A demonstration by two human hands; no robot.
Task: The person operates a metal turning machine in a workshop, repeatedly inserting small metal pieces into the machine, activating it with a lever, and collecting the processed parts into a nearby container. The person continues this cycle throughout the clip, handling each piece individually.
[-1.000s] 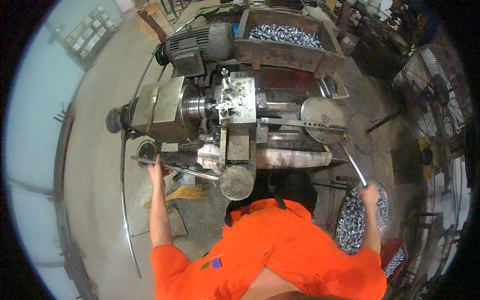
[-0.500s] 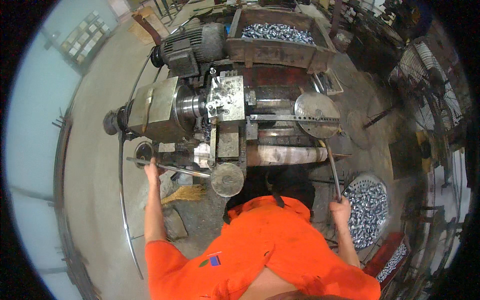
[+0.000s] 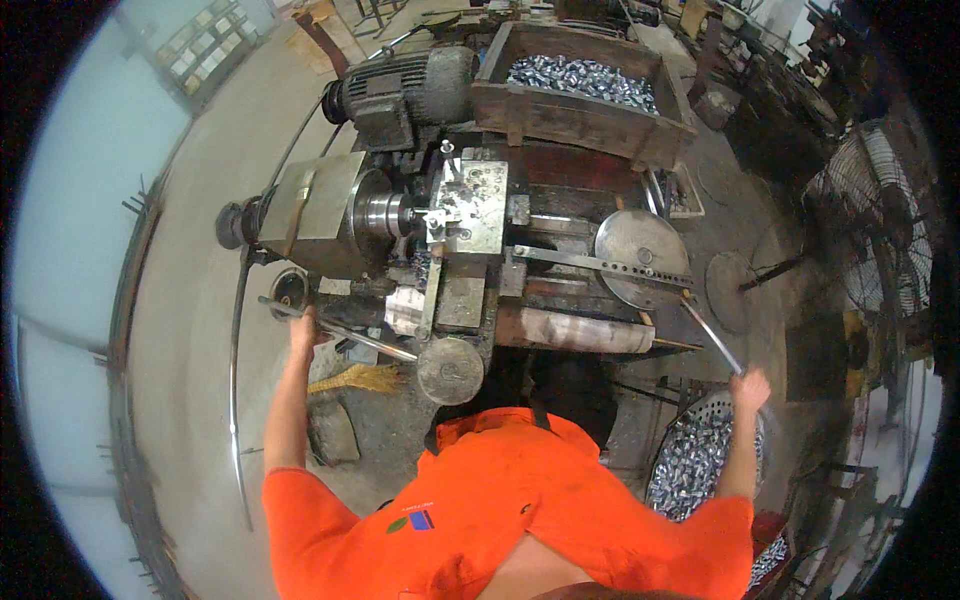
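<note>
A small metal lathe stands in front of me. My left hand is closed round a steel lever, whose inner end meets a round metal disc at the lathe's front. Out to the right, my right hand grips the end of a second steel lever. That lever runs up to a larger round plate, crossed by a flat bar with a row of holes. Between the hands are the tool block and the spindle; small details at the spindle are too fine to make out.
Behind the lathe sit an electric motor and a wooden crate of small shiny metal parts. A perforated basin with similar parts is below my right forearm. A straw broom lies by my left arm; a fan stands at right.
My right hand has moved outward to the right and slightly forward, swinging its lever over. The holed bar now slants. My left hand keeps its hold on its lever. The whole view has shifted slightly.
</note>
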